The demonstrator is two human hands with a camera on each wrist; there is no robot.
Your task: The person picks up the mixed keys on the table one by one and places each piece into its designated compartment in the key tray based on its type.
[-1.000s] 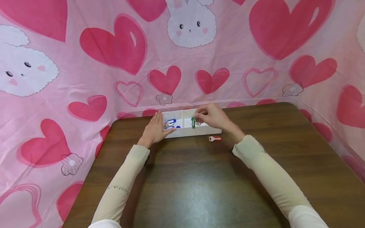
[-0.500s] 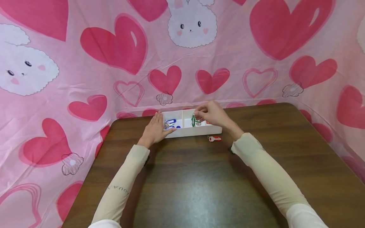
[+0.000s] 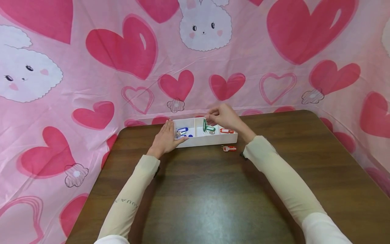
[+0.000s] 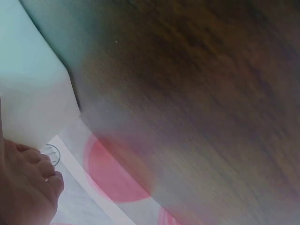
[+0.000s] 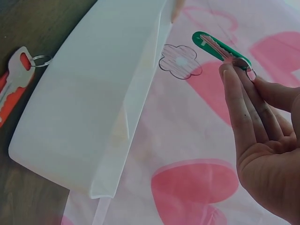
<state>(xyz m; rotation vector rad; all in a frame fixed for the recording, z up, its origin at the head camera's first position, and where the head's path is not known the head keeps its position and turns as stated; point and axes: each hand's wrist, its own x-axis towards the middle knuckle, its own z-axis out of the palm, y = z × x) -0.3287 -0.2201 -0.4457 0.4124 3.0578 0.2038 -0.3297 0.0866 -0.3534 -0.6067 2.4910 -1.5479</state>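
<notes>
My right hand (image 3: 225, 118) pinches a key with a green tag (image 5: 211, 45) by its ring, between thumb and fingertips. The tag hangs over the middle compartment of a white divided tray (image 3: 207, 140). Another green-tagged key (image 3: 211, 128) lies in that compartment. My left hand (image 3: 164, 139) rests at the tray's left end, fingers straight along the end wall and thumb over the front rim. Blue key tags (image 3: 182, 129) lie in the left compartment, partly hidden by that hand. A red key tag (image 3: 226, 130) is in the right compartment.
On the brown wooden table (image 3: 195, 189), just in front of the tray's right part, lies a key with a red tag (image 3: 229, 148). A pink cloth (image 3: 195, 61) with hearts and rabbits hangs close behind the tray and along both sides.
My right hand has risen and shifted slightly left with the green-tagged key. The other green tag and the red tag in the tray now show more fully. My left hand has stayed put.
</notes>
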